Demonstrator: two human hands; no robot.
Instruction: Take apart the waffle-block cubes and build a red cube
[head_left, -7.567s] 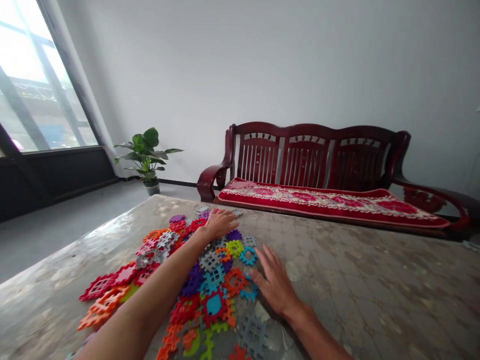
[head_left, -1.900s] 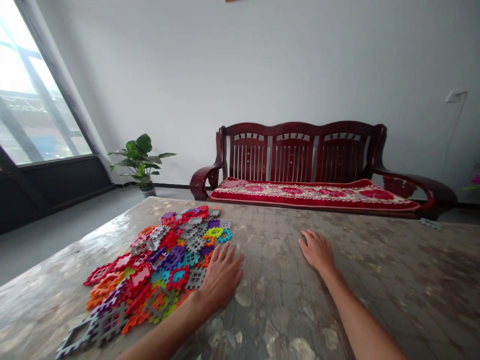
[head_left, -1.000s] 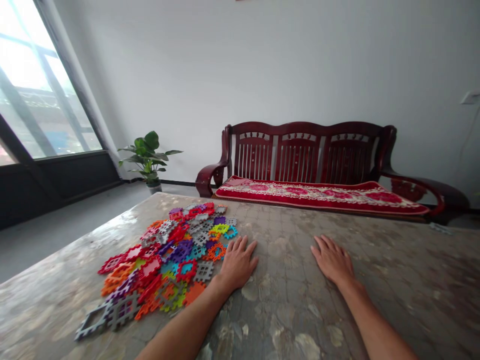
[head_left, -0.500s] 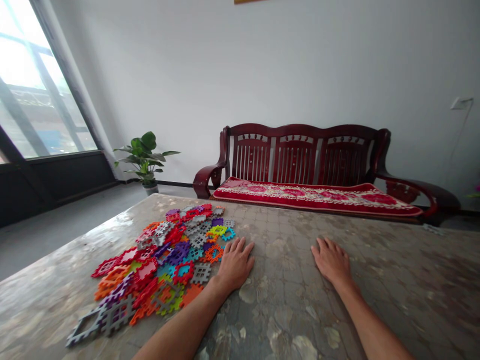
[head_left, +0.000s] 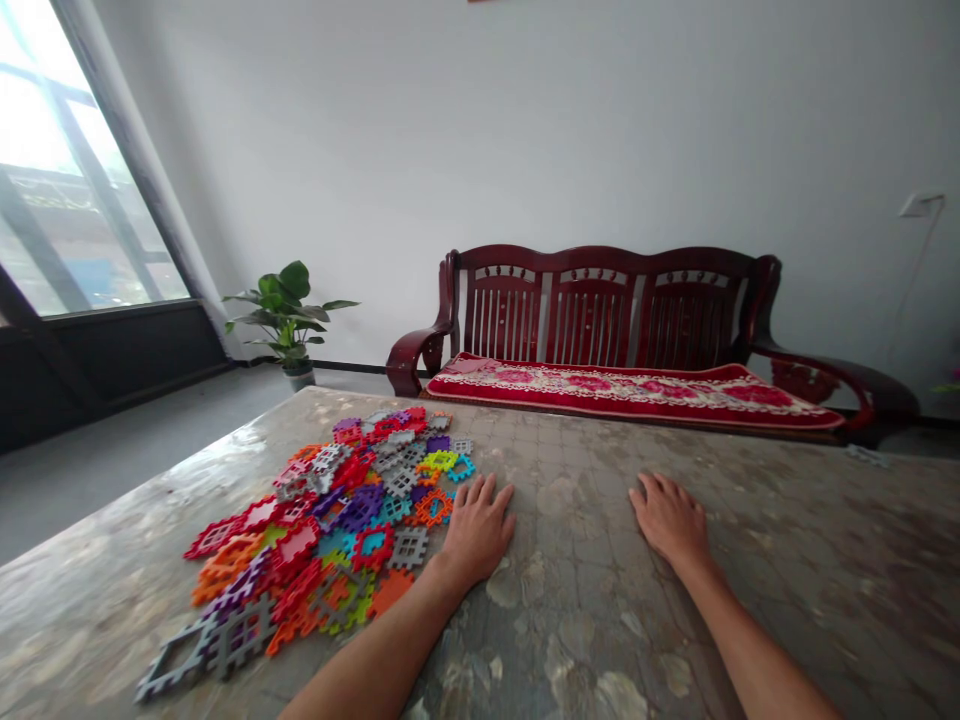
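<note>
Many flat, notched plastic pieces (head_left: 362, 508) in red, orange, purple, grey, green and blue lie in a loose heap on the left part of the patterned table (head_left: 570, 600). Just right of the heap, my left hand (head_left: 480, 525) rests palm down, fingers slightly spread, holding nothing. Its edge is close to an orange piece (head_left: 433, 508) and a grey grid piece (head_left: 409, 548). My right hand (head_left: 670, 515) lies flat on the table farther right, fingers apart, with nothing in it.
A dark red wooden bench (head_left: 592, 310) with a red floral cover (head_left: 637, 390) stands behind the table. A potted plant (head_left: 289, 310) is on the floor at the back left, near a window (head_left: 82, 190). A small greyish item (head_left: 868, 456) lies at the table's far right.
Both hands appear slightly farther right in the picture, and the heap's near part has shifted the same way with the view. Both hands stay flat on the table.
</note>
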